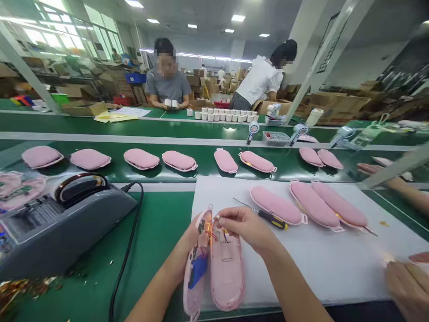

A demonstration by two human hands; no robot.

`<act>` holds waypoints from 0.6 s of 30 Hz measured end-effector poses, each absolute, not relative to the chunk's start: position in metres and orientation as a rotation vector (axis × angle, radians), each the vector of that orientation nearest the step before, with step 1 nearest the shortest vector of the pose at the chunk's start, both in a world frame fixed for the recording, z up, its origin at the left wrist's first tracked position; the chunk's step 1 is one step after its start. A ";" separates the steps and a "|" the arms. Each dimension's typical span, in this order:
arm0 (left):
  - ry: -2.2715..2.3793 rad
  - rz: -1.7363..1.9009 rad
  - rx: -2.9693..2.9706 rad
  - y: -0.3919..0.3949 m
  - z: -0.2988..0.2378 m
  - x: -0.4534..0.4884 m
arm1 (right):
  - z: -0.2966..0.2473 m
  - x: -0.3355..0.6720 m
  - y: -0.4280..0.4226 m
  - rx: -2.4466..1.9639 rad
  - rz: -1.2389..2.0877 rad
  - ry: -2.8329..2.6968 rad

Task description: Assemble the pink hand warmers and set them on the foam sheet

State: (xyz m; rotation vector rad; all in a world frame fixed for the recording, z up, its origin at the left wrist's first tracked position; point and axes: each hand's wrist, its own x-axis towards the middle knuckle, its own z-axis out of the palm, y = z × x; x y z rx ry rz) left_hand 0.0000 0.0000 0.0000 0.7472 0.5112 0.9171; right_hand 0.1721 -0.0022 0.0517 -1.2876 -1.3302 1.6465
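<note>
Holding the opened pink casing point(226, 273) at the near edge of the desk point(157, 223), my left hand point(182, 252) clasps the half that carries the blue battery point(198, 270). My right hand point(250, 228) has its fingers point(221, 219) pinched on the thin wires point(212, 235) near the top. I'd hold both halves close together so the leads hang slack. A screwdriver point(270, 218) lies just beyond on the white mat point(318, 268).

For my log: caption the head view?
Left hand and right hand hold an opened pink casing above a white mat, screwdriver nearby.
</note>
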 end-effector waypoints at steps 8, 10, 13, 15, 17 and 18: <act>0.511 0.915 0.752 -0.019 0.001 0.003 | 0.055 0.150 -0.033 -1.414 1.154 -1.772; 0.524 0.921 0.763 -0.020 0.001 0.003 | 0.056 0.148 -0.034 -1.461 1.151 -1.730; 0.536 0.931 0.771 -0.021 -0.001 0.002 | 0.056 0.147 -0.032 -1.485 1.139 -1.699; 0.558 0.941 0.782 -0.022 -0.003 0.002 | 0.055 0.147 -0.032 -1.463 1.128 -1.713; 0.564 0.942 0.791 -0.023 -0.003 0.001 | 0.054 0.146 -0.032 -1.443 1.112 -1.735; 0.564 0.940 0.792 -0.024 -0.003 0.001 | 0.054 0.146 -0.033 -1.446 1.095 -1.743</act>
